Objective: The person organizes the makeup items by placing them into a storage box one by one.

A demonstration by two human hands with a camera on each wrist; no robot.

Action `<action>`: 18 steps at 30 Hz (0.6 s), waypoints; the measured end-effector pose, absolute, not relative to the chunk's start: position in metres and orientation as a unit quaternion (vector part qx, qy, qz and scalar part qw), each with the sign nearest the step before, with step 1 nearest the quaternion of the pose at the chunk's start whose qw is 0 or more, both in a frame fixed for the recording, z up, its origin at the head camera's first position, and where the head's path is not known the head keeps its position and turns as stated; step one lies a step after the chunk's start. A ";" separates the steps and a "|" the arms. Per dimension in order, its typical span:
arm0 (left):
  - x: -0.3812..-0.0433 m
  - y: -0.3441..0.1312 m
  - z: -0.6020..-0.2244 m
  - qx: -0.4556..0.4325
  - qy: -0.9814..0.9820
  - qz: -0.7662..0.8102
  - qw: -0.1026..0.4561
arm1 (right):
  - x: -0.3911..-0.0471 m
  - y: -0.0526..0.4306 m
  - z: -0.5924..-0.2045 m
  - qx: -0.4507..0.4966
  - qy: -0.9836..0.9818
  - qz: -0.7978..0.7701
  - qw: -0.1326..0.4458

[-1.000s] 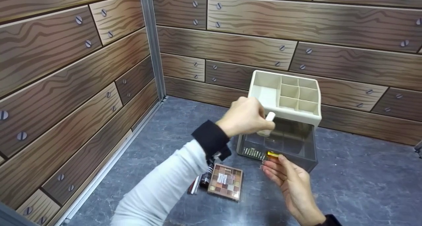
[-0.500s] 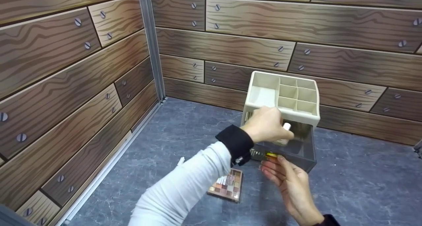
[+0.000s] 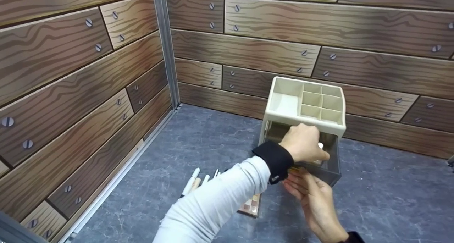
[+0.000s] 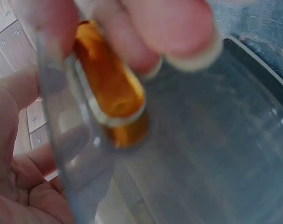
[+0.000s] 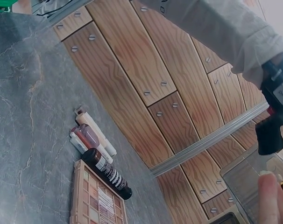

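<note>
My left hand (image 3: pixel 303 143) reaches down into the smoky clear drawer (image 3: pixel 331 170) of a cream organizer (image 3: pixel 301 117). Its curled fingers pinch a small tube with a white cap (image 3: pixel 320 145), its lower part mostly hidden. At the drawer's front, my right hand (image 3: pixel 314 195) pinches the gold handle (image 3: pixel 294 169) between thumb and fingers. Close up in the left wrist view, the handle (image 4: pixel 111 79) shows through the clear drawer wall, with blurred left fingertips (image 4: pixel 188 42) above it. A right finger (image 5: pixel 268 196) appears at the corner of the right wrist view.
An eyeshadow palette (image 5: pixel 92 200) lies on the dark marbled surface beside a black bottle (image 5: pixel 106 172). Several slim makeup tubes (image 5: pixel 92 133) lie near them, left of the organizer. Wood-patterned walls (image 3: pixel 269 19) stand behind and to the left.
My left hand has moved right and down, carrying the white-capped tube deeper into the drawer. My right hand keeps its hold on the handle, nearly still.
</note>
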State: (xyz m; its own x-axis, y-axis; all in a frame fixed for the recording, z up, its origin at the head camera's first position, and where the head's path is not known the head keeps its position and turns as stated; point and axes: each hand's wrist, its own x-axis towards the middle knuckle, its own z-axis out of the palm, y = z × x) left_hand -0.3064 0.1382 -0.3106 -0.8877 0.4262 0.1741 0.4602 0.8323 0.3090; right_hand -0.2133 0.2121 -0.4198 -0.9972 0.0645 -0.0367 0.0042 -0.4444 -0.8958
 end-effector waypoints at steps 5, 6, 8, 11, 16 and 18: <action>-0.308 0.151 -0.320 -0.231 -0.960 -0.149 0.054 | -0.212 0.215 -0.426 -0.023 -0.507 0.862 0.010; -0.309 0.153 -0.321 -0.233 -0.960 -0.144 0.055 | -0.212 0.216 -0.427 -0.023 -0.505 0.863 0.010; -0.310 0.156 -0.324 -0.231 -0.962 -0.135 0.057 | -0.212 0.216 -0.427 -0.021 -0.505 0.863 0.008; -0.312 0.158 -0.327 -0.224 -0.965 -0.122 0.063 | -0.212 0.215 -0.426 -0.025 -0.516 0.856 0.012; -0.312 0.160 -0.328 -0.220 -0.967 -0.105 0.075 | -0.213 0.213 -0.425 -0.026 -0.518 0.855 0.017; -0.311 0.161 -0.329 -0.223 -0.967 -0.096 0.081 | -0.213 0.213 -0.425 -0.022 -0.512 0.858 0.017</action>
State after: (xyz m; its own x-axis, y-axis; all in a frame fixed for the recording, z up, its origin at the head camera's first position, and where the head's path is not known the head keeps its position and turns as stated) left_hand -0.3113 0.1611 -0.3285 -0.8875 0.4156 0.1991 0.4467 0.8820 0.1501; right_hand -0.2135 0.2130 -0.4251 -0.9985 0.0513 -0.0202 -0.0065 -0.4744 -0.8803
